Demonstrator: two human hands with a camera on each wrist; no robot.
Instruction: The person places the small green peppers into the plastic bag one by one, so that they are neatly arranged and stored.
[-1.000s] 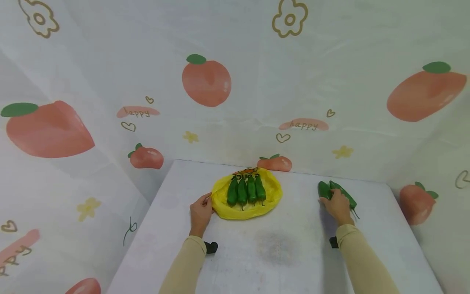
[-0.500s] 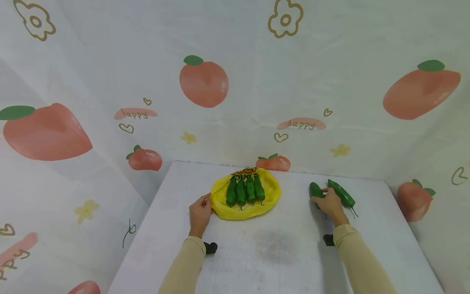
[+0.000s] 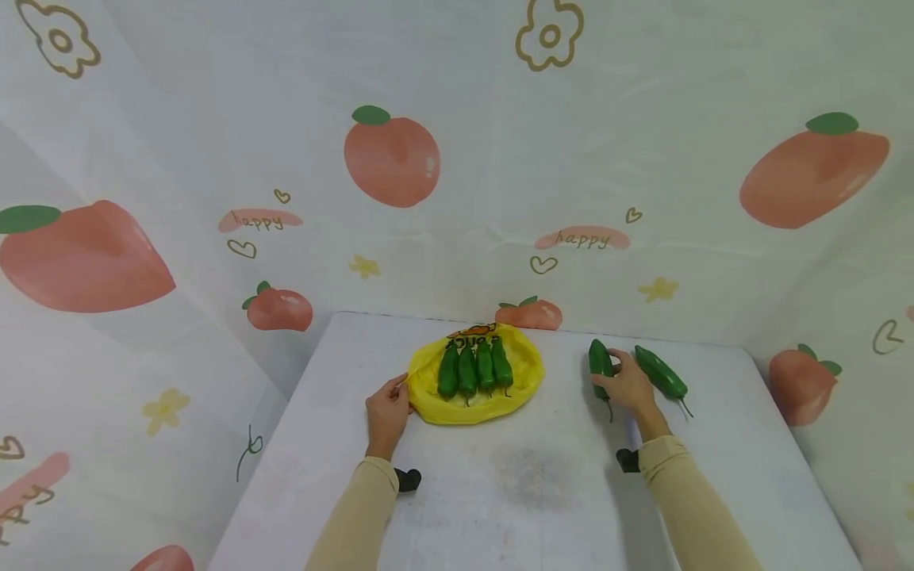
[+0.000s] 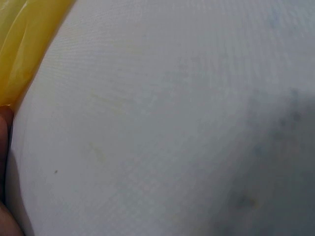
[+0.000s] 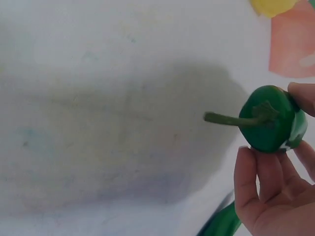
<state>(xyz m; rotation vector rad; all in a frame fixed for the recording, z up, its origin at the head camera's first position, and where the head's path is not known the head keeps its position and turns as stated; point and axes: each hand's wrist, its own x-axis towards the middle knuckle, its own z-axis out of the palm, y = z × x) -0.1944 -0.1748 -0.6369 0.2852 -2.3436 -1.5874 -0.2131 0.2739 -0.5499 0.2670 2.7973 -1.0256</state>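
Observation:
A yellow plastic bag (image 3: 524, 381) lies flat at the back middle of the white table (image 3: 528, 492), with several green peppers (image 3: 474, 369) side by side on it. My left hand (image 3: 388, 412) pinches the bag's left edge; that yellow edge (image 4: 22, 44) shows at the top left of the left wrist view. My right hand (image 3: 628, 386) grips one green pepper (image 3: 599, 362), lifted above the table to the right of the bag. In the right wrist view that pepper (image 5: 270, 123) shows stem first between my fingers (image 5: 256, 172). Another green pepper (image 3: 660, 373) lies on the table just right of that hand.
Walls covered in a white cloth with peach and flower prints (image 3: 391, 162) close the table in at the back and both sides. A grey smudge (image 3: 535, 476) marks the table's middle. The table's left edge (image 3: 286, 420) drops off beside my left arm.
My right hand has picked one pepper from the pair on the right and carried it left toward the bag. The other pepper stays put. My left hand has not moved.

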